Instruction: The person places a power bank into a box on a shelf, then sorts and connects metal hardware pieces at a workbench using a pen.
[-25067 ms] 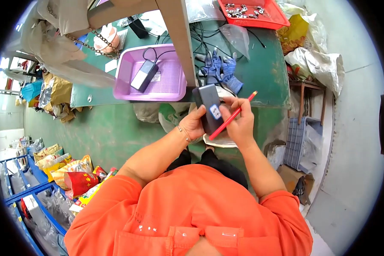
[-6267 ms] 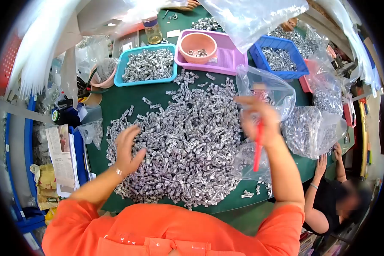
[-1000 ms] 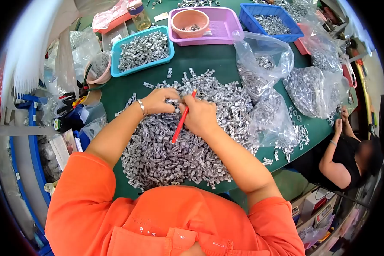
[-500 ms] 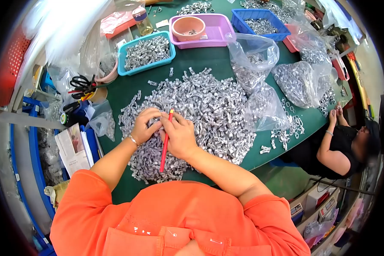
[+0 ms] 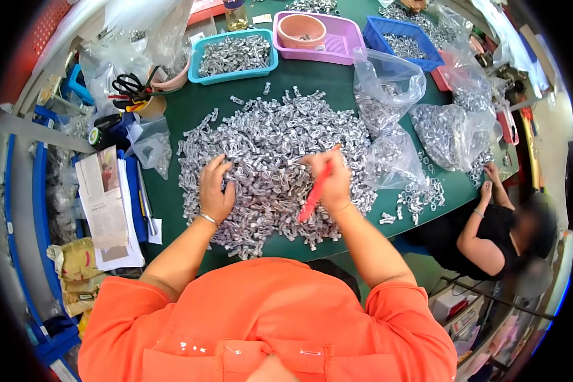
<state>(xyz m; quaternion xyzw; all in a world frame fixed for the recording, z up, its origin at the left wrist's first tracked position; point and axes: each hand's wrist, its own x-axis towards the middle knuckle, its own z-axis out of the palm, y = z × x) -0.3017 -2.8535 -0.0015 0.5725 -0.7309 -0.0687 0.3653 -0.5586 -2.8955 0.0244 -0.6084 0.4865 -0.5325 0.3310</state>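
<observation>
A broad heap of small silvery metal clip-like pieces [image 5: 267, 140] covers the middle of the green table. My left hand [image 5: 216, 190] rests on the heap's left part, thumb apart from the fingers, holding nothing that I can see. Over the right part of the heap is my right hand [image 5: 334, 181], closed round a red pencil [image 5: 314, 196] that slants down to the left and is blurred by motion. Whether its fingertips also pinch a metal piece is hidden.
Behind the heap stand a turquoise tray [image 5: 200, 78] of pieces, a purple tray [image 5: 337, 39] and a blue basket [image 5: 398, 56]. Filled plastic bags [image 5: 449, 134] lie right; scissors [image 5: 130, 86] and papers [image 5: 111, 210] left. A co-worker [image 5: 490, 239] sits at the right edge.
My hands were together over the heap and are now apart. The right hand has moved right with the red pencil; the left has opened. The heap has spread toward the lower right.
</observation>
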